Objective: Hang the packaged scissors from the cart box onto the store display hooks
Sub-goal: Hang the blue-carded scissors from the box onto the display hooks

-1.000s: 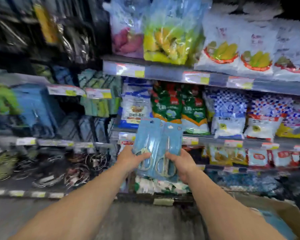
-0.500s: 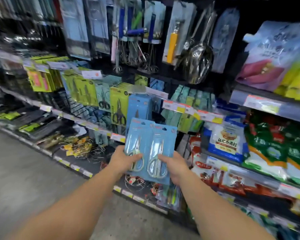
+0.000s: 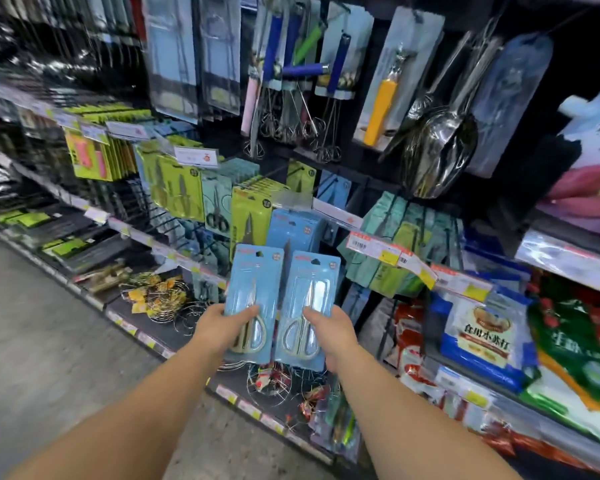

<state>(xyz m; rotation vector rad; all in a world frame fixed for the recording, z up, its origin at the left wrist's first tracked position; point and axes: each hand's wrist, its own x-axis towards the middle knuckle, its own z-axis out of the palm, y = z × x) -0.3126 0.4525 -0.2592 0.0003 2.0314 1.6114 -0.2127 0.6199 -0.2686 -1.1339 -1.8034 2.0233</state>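
blue scissors packages [image 3: 281, 296], yellow-handled utensil [image 3: 381, 109]

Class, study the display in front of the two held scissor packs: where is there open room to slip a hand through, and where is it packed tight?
Judging by eye, the dark gap between the hanging blue packs and the teal packs looks open. The green packs leftward overlap tightly. Left hand and right hand each grip a scissor pack.

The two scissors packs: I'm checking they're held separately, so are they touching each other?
Apart. The head view shows a dark gap running between the left pack, in the left hand, and the right pack, in the right hand.
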